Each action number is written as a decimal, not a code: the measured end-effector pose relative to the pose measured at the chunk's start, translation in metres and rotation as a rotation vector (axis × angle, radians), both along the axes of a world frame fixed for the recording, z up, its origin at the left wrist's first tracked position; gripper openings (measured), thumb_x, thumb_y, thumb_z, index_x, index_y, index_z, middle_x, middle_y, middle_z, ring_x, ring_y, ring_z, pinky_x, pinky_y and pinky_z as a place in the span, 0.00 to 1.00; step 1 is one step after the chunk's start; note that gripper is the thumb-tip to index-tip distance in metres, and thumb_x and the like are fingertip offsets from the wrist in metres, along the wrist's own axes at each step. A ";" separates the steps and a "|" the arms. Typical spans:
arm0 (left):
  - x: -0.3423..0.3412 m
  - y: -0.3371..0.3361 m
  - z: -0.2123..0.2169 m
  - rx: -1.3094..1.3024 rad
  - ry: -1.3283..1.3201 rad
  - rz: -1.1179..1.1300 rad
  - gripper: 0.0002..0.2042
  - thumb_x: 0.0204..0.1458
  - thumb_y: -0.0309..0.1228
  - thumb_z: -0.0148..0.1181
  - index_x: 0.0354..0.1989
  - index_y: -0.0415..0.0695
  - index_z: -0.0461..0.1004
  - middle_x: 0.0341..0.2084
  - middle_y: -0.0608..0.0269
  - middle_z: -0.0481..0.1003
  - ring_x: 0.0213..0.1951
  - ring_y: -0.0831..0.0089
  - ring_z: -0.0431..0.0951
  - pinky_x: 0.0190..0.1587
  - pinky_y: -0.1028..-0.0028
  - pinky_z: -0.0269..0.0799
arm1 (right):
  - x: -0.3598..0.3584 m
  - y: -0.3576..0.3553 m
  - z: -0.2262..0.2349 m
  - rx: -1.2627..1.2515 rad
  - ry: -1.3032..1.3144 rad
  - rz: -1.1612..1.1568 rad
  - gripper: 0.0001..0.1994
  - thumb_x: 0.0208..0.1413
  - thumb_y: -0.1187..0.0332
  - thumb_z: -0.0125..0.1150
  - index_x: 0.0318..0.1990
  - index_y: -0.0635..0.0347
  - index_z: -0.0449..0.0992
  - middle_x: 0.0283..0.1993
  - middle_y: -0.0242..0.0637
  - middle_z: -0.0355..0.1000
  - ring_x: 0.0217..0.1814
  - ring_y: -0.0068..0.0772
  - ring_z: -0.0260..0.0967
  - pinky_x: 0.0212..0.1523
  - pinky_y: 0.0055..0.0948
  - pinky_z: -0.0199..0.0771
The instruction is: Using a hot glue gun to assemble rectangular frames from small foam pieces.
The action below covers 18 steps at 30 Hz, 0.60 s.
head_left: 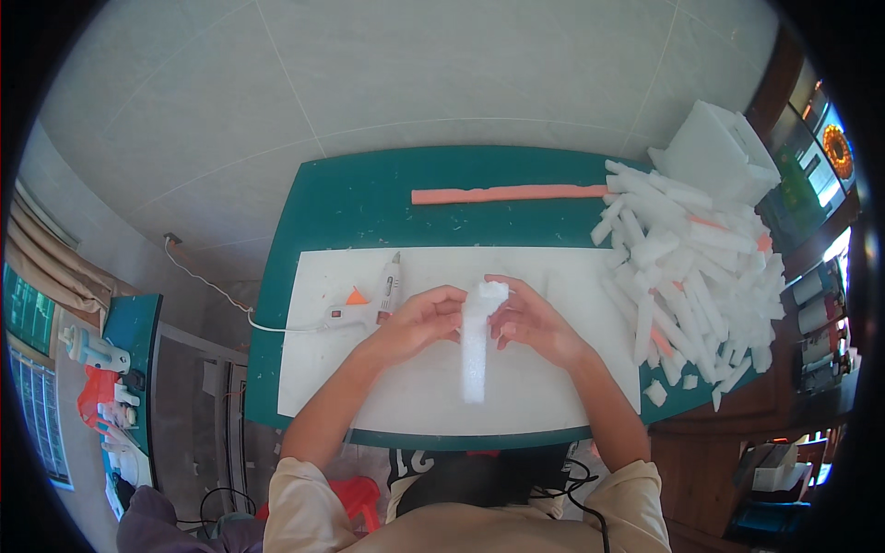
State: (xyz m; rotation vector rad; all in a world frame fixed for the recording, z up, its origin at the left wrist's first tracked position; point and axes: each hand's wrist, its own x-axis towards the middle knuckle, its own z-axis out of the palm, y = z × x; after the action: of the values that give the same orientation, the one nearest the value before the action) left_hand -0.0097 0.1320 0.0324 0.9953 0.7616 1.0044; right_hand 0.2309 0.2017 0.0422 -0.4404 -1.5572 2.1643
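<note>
A white foam strip (474,364) stands out over the middle of the white board, its near end pointing toward me. A small, rough-edged white foam piece (491,291) sits at its far end. My left hand (422,323) has its fingers closed against the strip's left side. From the right, my right hand (539,324) curls its fingers about the far end, the index finger reaching behind the small piece. Left of my left hand, a white glue gun (355,311) lies on its side, nozzle pointing away, with a small orange piece (357,296) beside it.
The white board (553,396) covers much of the green table (359,194). A long pink foam strip (507,194) lies behind it. A heap of white foam strips (691,267) fills the right side, before a white foam block (710,147). A white cord (212,288) runs off left.
</note>
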 end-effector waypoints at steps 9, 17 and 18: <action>0.002 -0.002 -0.003 -0.107 -0.129 -0.200 0.25 0.61 0.31 0.57 0.64 0.44 0.57 0.46 0.55 0.76 0.49 0.70 0.77 0.54 0.67 0.71 | -0.005 -0.005 0.002 0.258 -0.068 0.025 0.30 0.48 0.80 0.69 0.61 0.56 0.70 0.50 0.31 0.67 0.55 0.30 0.65 0.55 0.30 0.66; 0.001 -0.003 0.015 -0.052 0.122 -0.208 0.26 0.60 0.30 0.57 0.65 0.45 0.57 0.45 0.54 0.76 0.47 0.74 0.77 0.50 0.73 0.72 | -0.009 -0.009 0.006 0.418 -0.102 0.034 0.22 0.43 0.81 0.71 0.48 0.55 0.77 0.45 0.32 0.69 0.53 0.33 0.67 0.56 0.31 0.65; 0.003 -0.002 0.019 -0.012 0.197 -0.215 0.25 0.60 0.30 0.57 0.65 0.46 0.57 0.44 0.54 0.76 0.46 0.74 0.77 0.50 0.74 0.72 | -0.008 -0.009 0.006 0.417 -0.066 0.025 0.21 0.43 0.81 0.72 0.47 0.56 0.77 0.45 0.32 0.69 0.53 0.33 0.67 0.56 0.30 0.65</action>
State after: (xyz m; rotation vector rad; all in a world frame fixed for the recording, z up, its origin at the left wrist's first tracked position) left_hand -0.0071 0.1301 0.0516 1.1515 0.8016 0.7227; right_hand 0.2230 0.1925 0.0481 -0.3581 -1.9956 1.7872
